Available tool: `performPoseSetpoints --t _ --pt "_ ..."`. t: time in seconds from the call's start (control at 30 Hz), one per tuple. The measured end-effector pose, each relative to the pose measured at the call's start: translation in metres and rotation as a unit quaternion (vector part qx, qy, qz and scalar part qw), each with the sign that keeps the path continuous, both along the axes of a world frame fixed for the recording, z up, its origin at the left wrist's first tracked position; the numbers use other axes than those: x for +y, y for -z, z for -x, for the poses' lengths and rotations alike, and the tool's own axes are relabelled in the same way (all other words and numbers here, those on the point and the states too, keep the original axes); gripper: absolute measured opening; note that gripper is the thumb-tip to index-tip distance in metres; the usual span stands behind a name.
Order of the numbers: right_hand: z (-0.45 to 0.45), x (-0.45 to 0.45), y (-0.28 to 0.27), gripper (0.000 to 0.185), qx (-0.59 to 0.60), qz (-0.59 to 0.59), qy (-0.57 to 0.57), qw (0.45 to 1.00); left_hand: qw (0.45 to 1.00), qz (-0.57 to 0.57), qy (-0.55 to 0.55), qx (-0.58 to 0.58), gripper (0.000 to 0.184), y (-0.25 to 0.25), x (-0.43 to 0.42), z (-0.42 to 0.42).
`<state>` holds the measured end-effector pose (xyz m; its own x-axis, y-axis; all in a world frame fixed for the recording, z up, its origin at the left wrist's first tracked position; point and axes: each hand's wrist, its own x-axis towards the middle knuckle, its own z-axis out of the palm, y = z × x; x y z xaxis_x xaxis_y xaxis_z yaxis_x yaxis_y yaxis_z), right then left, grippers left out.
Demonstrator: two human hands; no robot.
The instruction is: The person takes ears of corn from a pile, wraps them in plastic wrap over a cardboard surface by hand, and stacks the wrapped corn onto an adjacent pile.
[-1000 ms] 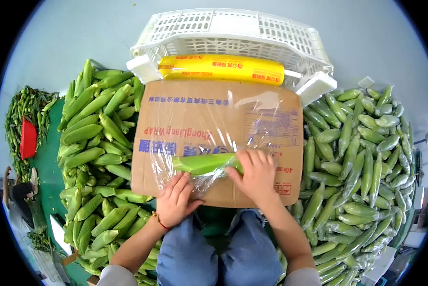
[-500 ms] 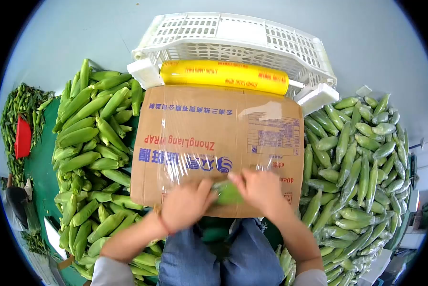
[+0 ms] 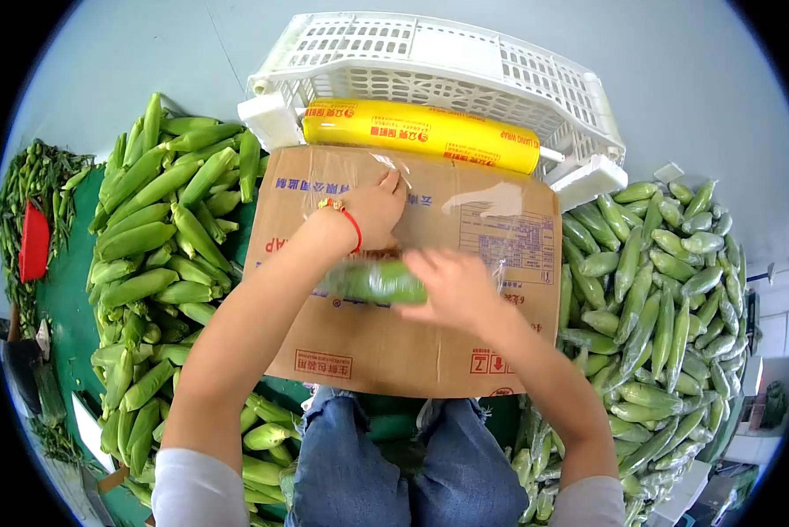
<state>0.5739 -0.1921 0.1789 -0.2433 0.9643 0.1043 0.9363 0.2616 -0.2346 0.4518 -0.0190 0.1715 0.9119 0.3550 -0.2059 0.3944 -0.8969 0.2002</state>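
Observation:
An ear of corn in its green husk (image 3: 381, 283) lies across the printed cardboard (image 3: 324, 325), its left end blurred by motion. My right hand (image 3: 456, 290) grips the corn's right end, fingers above and thumb below. Farther up the cardboard, my left hand (image 3: 372, 211), with a red cord at its wrist, has its fingertips pinched together at the clear plastic wrap (image 3: 390, 162). Just beyond them, the yellow roll of plastic wrap (image 3: 421, 133) is mounted on a rod between white supports.
A white plastic crate (image 3: 447, 83) stands behind the roll. Unwrapped corn (image 3: 162, 237) is heaped on the left, and corn in clear film (image 3: 658, 290) on the right. A red scoop-like object (image 3: 34, 241) rests among trimmings at the far left.
My left hand has moved up the cardboard from the corn to the wrap near the roll. The corn, with my right hand on it, has shifted up and slightly left.

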Motion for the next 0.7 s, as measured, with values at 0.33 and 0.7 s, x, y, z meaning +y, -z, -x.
performPoseSetpoints --t 0.33,0.7 --pt "0.003 -0.151 -0.024 0.065 0.414 0.283 0.15 0.852 0.896 0.102 -0.123 -0.415 0.054 -0.014 -0.056 0.055" --pt "0.081 -0.081 -0.012 0.089 0.871 0.466 -0.098 0.122 0.337 0.679 -0.217 -0.615 0.035 -0.045 -0.126 0.053"
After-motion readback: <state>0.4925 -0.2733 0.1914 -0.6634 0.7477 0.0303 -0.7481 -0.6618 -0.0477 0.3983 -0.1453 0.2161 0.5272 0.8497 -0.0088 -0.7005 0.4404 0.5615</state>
